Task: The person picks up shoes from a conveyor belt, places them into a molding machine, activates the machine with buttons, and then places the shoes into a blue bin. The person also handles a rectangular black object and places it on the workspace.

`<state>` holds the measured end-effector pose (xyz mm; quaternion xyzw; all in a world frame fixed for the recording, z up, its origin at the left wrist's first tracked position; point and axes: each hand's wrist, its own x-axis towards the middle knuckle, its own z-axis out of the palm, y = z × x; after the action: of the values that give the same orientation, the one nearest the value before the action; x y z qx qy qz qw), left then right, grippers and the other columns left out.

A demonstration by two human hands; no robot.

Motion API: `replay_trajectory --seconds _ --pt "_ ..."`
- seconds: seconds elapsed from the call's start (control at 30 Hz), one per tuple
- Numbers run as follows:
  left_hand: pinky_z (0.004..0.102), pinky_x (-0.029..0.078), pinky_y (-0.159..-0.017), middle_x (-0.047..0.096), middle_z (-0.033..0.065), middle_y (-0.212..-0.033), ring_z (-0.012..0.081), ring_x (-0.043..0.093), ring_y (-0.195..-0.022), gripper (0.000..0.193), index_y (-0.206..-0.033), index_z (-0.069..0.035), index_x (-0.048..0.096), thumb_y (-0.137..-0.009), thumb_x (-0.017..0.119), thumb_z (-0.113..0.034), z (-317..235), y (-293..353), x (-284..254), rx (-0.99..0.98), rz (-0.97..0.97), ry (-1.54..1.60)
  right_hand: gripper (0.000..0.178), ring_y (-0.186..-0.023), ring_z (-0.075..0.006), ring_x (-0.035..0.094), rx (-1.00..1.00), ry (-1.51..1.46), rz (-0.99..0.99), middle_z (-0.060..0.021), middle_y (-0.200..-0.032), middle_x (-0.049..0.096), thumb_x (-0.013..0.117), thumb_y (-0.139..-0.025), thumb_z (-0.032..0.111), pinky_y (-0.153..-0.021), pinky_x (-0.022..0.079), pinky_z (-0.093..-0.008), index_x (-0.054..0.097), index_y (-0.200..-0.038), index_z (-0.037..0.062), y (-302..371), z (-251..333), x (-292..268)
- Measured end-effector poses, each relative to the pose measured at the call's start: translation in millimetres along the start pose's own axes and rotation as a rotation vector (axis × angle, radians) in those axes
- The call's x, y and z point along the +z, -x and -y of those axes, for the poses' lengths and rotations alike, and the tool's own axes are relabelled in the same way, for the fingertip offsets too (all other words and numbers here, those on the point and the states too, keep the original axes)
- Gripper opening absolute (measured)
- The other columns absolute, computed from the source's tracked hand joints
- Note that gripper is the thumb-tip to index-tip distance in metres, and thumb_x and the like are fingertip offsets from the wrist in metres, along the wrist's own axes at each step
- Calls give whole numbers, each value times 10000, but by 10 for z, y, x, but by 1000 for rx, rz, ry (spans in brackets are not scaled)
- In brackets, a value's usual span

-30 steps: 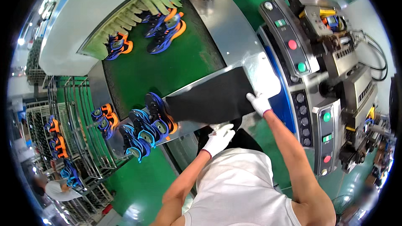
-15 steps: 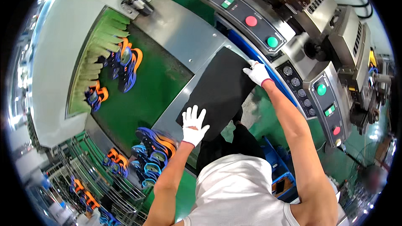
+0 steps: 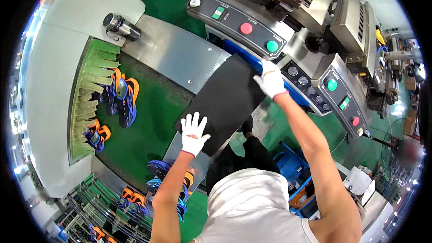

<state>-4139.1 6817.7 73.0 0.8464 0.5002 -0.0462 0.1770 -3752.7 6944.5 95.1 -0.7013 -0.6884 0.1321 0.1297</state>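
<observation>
Smooth, pale panels of a machine housing (image 3: 49, 85) fill the left of the frame, edged by a ragged fringe (image 3: 85, 108) of soft green strips. Glossy shiny rods form a rack (image 3: 105, 211) at lower left. Right of the fringe, shoes (image 3: 128, 105) with thick, curved orange and blue soles rest on a flat green belt (image 3: 146, 96), while a shiny cylindrical bottle (image 3: 121, 26) leans by the brushed-metal ledge (image 3: 166, 45) at upper left. More shoes (image 3: 157, 167) crowd the lower part, partly behind the left forearm. At centre, the left hand (image 3: 194, 136), in a white knit glove, is unclenched, fingers fanned over the lower-left end of a matte black sheet (image 3: 225, 94). This flat, roughly rectangular piece slants across the middle of the frame. The gloved right hand (image 3: 270, 81) is at its upper-right end, thumb extended; whether it pinches the edge, I cannot tell. Farther right stands an angular control panel (image 3: 344, 94) with round buttons.
</observation>
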Motion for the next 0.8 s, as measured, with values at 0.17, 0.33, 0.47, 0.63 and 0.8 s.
replay_trajectory --seconds 0.17,0.33,0.47,0.63,0.8 --pt "602 285 -1191 441 215 -1556 462 394 -1419 890 -1518 -102 491 -783 827 -474 -254 103 57 -134 -5 39 521 -1210 -424 614 -36 -364 161 -263 -1282 649 763 -853 298 -1063 483 -464 634 -1261 1 1439 623 -144" --pt "599 318 -1173 451 197 -1555 439 431 -1389 935 -1514 -98 491 -763 813 -554 -319 -29 60 -169 -3 -37 556 -1113 -430 670 112 -432 581 -259 -1167 704 733 -896 455 -1011 518 -466 666 -1222 9 2428 598 316" --pt "574 324 -1177 496 179 -1491 418 409 -1415 896 -1456 -96 538 -726 855 -508 -322 -313 -146 -30 85 -164 640 -1117 -404 685 313 -498 755 -249 -1185 716 718 -901 500 -999 529 -458 651 -1301 5 2421 187 361" --pt "538 393 -1114 549 150 -1378 422 431 -1387 728 -1296 -135 653 -703 876 -496 -558 -559 -428 82 314 -210 563 -1205 -410 634 56 -616 472 -255 -1290 664 673 -957 398 -1051 494 -450 607 -1357 7 1875 173 -325" --pt "478 326 -1216 467 169 -1581 343 370 -1489 851 -1505 -114 523 -854 698 -634 -125 -699 356 85 137 114 678 -1258 -438 584 -240 -707 411 -255 -1448 554 685 -959 354 -1088 475 -459 454 -1503 21 1111 629 -365"
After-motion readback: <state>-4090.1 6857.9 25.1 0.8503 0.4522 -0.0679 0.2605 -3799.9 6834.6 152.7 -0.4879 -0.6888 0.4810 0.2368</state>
